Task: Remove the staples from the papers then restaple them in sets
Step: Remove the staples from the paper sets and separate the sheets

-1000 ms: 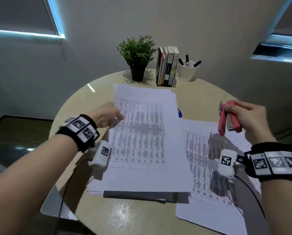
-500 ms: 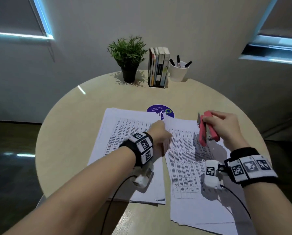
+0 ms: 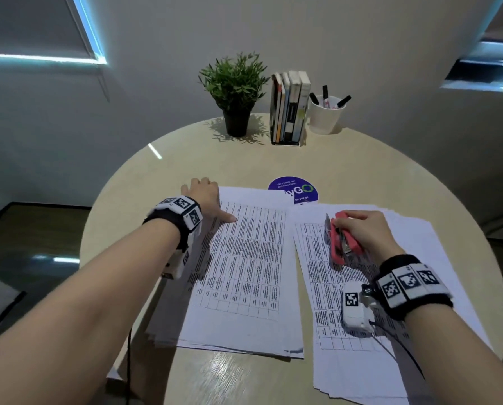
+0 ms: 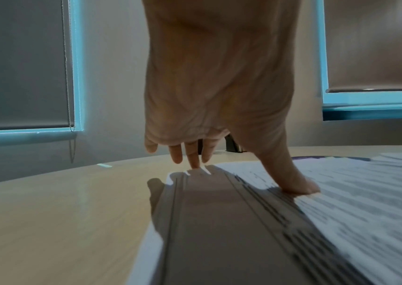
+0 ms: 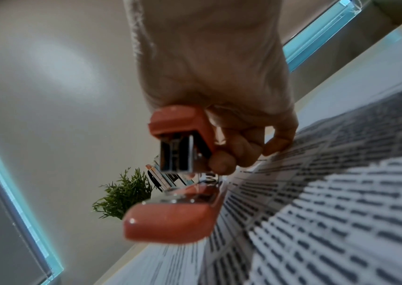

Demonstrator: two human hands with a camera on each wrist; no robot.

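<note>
Two stacks of printed sheets lie side by side on the round table. My left hand rests on the upper left corner of the left stack, fingers straight, with the thumb pressing on the top sheet and the fingertips at the far corner. My right hand grips a red stapler, held on its side just above the upper left part of the right stack. The stapler has its jaws apart, with nothing between them.
At the table's far edge stand a potted plant, a row of books in a holder and a white cup of markers. A purple round sticker shows beyond the stacks. Cables trail from both wrists.
My left hand laid down the sheets it held up, reached across to the right stack, then moved back to the left stack's far corner. My right hand lowered the stapler toward the right stack.
</note>
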